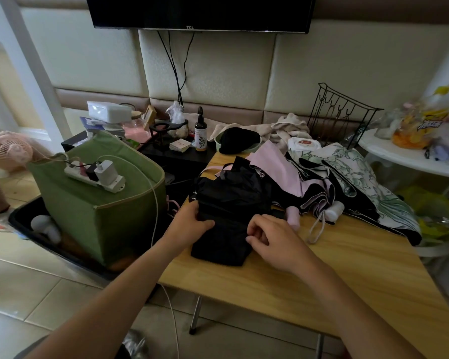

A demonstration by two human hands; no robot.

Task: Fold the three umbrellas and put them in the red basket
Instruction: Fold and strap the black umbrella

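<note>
While the left hand curls over the left end of the black umbrella, thumb on top and fingers wrapped round it, the right hand pinches its cloth with bent fingers at the right side. The bundle lies near the table's left edge, its long axis running away from the person, directly under both hands. The pink umbrella and the floral umbrella lie unfolded toward the far right corner. No red basket shows.
</note>
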